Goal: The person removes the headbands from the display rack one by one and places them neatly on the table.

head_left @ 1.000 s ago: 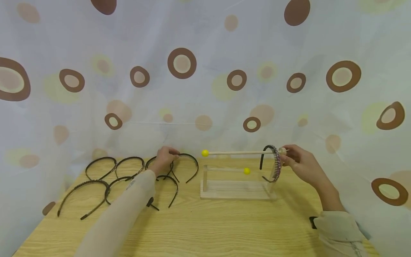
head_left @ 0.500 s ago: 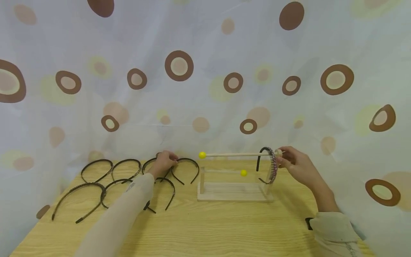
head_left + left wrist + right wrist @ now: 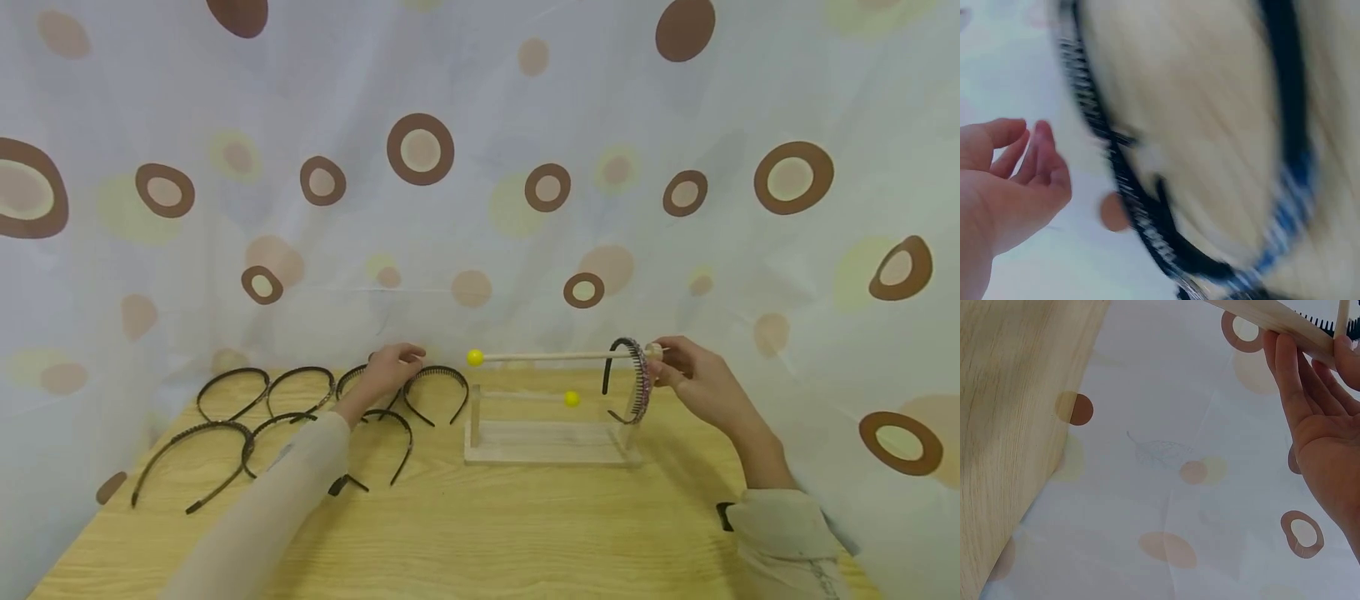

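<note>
My left hand (image 3: 393,367) hovers over the back row of headbands, its fingers loosely bent with nothing between them. In the left wrist view, that hand (image 3: 1016,181) is apart from the blurred dark headbands. Just right of it lies a black toothed headband (image 3: 437,372) on the table. My right hand (image 3: 701,379) grips the right upright of a wooden rack (image 3: 555,454) near its top. The right wrist view shows fingers and thumb on either side of this wooden post (image 3: 1297,331). A purple glittery headband (image 3: 642,383) hangs on the upper rod (image 3: 555,357), close to the right fingers.
Several more dark headbands (image 3: 225,427) lie in two rows on the left of the wooden table (image 3: 525,533). The rack's rods end in yellow balls (image 3: 476,357), the upper one pointing left. A dotted curtain (image 3: 480,225) stands behind the table.
My left hand has let go of the black toothed headband, which has settled on the table slightly to the right. My right hand keeps its grip on the rack.
</note>
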Available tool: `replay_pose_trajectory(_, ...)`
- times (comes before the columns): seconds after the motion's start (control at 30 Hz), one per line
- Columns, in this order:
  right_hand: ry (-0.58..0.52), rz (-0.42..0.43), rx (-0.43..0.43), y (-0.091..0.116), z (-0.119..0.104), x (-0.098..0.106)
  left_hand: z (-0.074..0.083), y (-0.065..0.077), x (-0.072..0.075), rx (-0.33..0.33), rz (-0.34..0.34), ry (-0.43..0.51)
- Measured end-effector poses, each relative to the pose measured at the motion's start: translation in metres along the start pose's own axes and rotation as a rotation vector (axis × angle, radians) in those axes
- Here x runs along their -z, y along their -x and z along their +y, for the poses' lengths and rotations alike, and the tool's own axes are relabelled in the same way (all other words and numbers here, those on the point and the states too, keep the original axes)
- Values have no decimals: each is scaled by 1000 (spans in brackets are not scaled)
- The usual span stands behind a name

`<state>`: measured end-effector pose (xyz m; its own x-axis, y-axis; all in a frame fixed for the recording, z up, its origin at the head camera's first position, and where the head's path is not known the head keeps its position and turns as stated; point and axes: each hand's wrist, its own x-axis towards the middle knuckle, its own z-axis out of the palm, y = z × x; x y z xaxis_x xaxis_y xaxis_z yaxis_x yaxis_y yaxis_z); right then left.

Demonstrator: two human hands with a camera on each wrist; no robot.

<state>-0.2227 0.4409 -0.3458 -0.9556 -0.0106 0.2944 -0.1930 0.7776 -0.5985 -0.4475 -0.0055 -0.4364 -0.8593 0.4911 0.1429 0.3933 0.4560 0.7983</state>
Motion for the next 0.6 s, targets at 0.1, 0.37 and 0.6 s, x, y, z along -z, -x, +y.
replay_pose_trajectory(0.1, -5, -3, 2, -1, 0, 0, 28, 13, 6, -21, -3, 153)
replay_pose_trajectory(0.37, 9, 2, 0, 0, -1, 1, 105, 47, 9, -227, 237, 390)
replay_pose_trajectory(0.6, -13, -24, -4, -3, -4, 2, 148, 71, -32, -546, 331, 309)
